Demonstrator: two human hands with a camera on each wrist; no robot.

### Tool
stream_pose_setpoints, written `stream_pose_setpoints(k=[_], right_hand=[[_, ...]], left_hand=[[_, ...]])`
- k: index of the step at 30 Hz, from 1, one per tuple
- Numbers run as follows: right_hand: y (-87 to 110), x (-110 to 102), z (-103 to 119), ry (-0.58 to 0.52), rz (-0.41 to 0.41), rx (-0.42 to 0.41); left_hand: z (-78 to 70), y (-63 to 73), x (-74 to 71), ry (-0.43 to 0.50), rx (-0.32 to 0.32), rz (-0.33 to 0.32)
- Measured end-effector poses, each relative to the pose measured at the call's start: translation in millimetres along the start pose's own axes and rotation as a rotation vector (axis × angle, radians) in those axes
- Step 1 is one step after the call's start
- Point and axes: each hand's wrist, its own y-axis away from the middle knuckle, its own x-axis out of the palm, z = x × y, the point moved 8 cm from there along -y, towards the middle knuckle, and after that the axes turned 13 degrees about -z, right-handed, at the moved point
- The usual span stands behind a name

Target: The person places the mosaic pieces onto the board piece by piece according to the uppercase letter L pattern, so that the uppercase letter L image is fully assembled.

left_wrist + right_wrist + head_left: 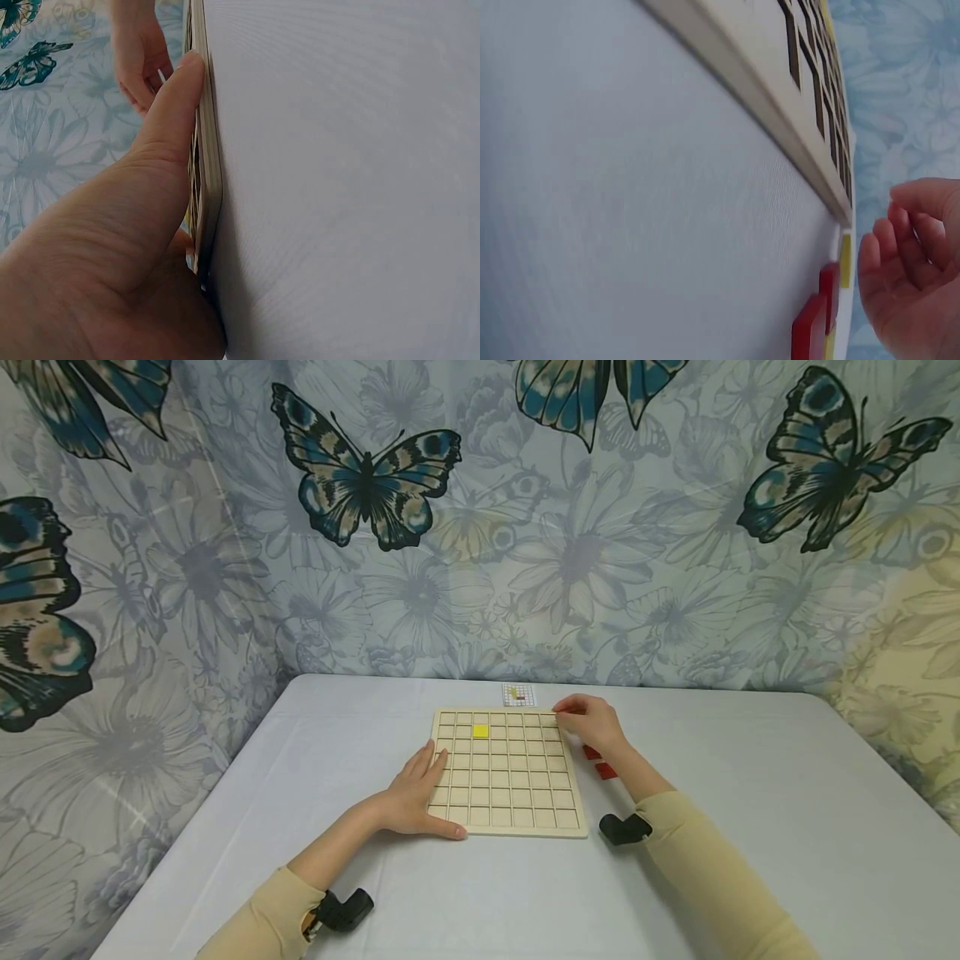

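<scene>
A pale wooden grid board (498,774) lies on the table, with one yellow tile (481,732) in its far part. My left hand (411,793) rests at the board's near left corner, fingers on the left side and the thumb stretched along the front edge. At the far right corner is my right hand (592,724), its fingers loosely bent. Thumb and index tips come together there in the right wrist view, and no piece shows between them. Red tiles (606,771) lie to the right of the board, partly hidden by that hand.
Behind the board lies a small card (518,695) printed with a coloured grid. Yellow pieces (846,261) lie near the red ones in the right wrist view. A white cloth covers the table (750,793), and a butterfly-patterned backdrop (480,610) stands behind it.
</scene>
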Motion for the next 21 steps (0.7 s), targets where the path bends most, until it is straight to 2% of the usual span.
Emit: stream_pose_setpoints(k=[7, 21], right_hand=[[-2.6, -11.0, -15.7, 0.036, -0.018, 0.038], [-3.9, -12.7, -18.9, 0.137, 0.008, 0.001]], left_hand=[[-1.5, -0.8, 0.2, 0.001, 0.006, -0.009], [-1.4, 0.4, -0.9, -0.007, -0.005, -0.006]])
